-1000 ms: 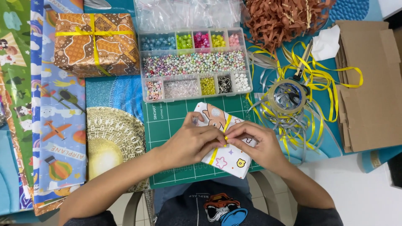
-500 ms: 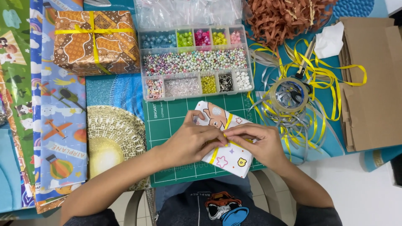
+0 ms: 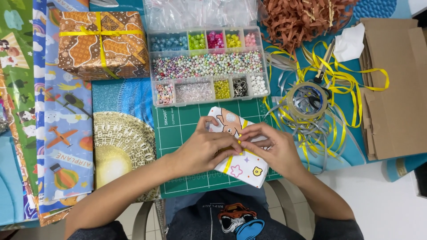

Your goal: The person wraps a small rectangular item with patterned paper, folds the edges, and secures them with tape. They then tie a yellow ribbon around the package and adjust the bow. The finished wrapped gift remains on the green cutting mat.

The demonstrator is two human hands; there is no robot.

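Note:
A small gift wrapped in white cartoon paper (image 3: pixel 247 167) lies tilted on a green cutting mat (image 3: pixel 187 129). A yellow ribbon (image 3: pixel 228 163) runs around it. My left hand (image 3: pixel 202 149) and my right hand (image 3: pixel 269 146) rest on top of the gift, fingertips meeting at its middle and pinching the yellow ribbon there. The knot area is hidden under my fingers.
A clear bead organiser (image 3: pixel 207 66) stands behind the mat. A brown wrapped box with yellow ribbon (image 3: pixel 102 44) sits at the far left, over wrapping paper sheets (image 3: pixel 62 120). A tape roll (image 3: pixel 307 100), loose yellow ribbon (image 3: pixel 347 84), brown paper shreds (image 3: pixel 302 18) and cardboard (image 3: pixel 396 89) lie right.
My fingers shifted slightly on the ribbon at the gift's middle. The gift and everything else stay in place.

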